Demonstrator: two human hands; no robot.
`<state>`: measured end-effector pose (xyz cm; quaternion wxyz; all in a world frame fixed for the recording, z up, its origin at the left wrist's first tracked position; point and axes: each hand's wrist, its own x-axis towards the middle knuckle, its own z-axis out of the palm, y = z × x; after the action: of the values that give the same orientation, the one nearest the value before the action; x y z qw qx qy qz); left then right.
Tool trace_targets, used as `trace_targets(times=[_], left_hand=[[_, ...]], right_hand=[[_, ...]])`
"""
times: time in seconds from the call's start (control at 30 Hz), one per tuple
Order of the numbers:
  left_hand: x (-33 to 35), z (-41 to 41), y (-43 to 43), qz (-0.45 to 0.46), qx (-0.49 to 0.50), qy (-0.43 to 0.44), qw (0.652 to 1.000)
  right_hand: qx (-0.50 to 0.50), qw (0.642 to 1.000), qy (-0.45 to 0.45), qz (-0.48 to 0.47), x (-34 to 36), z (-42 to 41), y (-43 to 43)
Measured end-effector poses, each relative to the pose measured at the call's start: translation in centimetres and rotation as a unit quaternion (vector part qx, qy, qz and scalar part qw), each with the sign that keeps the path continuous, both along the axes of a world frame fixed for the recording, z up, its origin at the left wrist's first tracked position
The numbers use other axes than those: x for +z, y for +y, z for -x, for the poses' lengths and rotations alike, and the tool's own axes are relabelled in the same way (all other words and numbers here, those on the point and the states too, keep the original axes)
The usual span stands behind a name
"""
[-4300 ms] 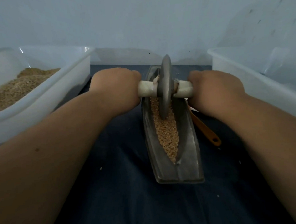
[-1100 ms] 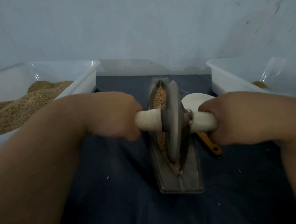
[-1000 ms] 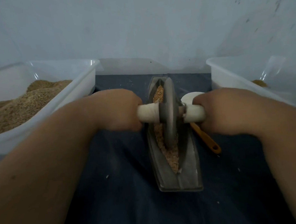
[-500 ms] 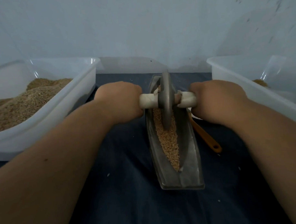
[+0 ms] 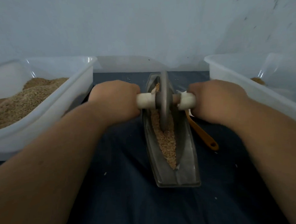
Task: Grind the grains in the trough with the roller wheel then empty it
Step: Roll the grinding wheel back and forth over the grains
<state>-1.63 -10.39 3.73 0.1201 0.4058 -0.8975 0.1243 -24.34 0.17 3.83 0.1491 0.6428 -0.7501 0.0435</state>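
A grey boat-shaped metal trough (image 5: 187,162) lies lengthwise on the dark cloth, its groove filled with tan grains (image 5: 167,144). The grey roller wheel (image 5: 164,103) stands upright in the groove near the far end. White wrapped handles stick out on both sides. My left hand (image 5: 115,100) grips the left handle (image 5: 144,102). My right hand (image 5: 215,101) grips the right handle (image 5: 187,102). Both fists hide the handle ends.
A white bin (image 5: 71,97) holding a heap of grain stands at the left. A second white bin (image 5: 230,75) with a little grain stands at the right. An orange-handled scoop (image 5: 203,136) lies beside the trough, partly under my right hand.
The wheel has rolled from the near end of the trough toward the far end, both hands still on the handles. Grains near the front are uncovered again.
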Motion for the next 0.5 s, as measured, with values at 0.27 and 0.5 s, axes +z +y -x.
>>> trace_targets(times=[0.27, 0.5], left_hand=[[-1.3, 1.5, -1.2, 0.095, 0.033, 0.05, 0.994], [1.0, -1.5, 0.5, -0.101, -0.059, -0.072, 0.991]], right_hand=[[-0.002, 0.987, 0.077, 0.145, -2.0, 0.9, -2.5], [0.063, 0.99, -0.057, -0.111, 1.7, 0.4, 2.0]])
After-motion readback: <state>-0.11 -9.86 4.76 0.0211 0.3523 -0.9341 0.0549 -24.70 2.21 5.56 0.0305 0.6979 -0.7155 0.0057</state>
